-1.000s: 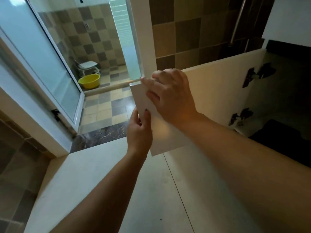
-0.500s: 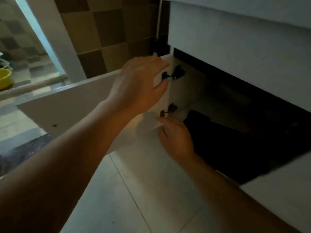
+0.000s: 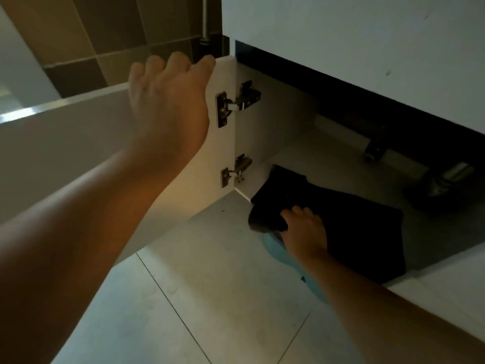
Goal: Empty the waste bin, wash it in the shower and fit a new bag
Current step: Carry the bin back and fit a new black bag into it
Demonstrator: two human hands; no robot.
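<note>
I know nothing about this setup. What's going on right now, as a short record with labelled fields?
place: under-sink cabinet, open, above a pale tiled floor
cabinet door: swung open to the left, two metal hinges
left hand: rests on the door's top edge, fingers curled over it
right hand: inside the cabinet, grips a corner of the black bag
black bag: lies flat on the cabinet floor
light blue object: under the right hand, mostly hidden, cannot identify
drain pipe: at the back right
</note>
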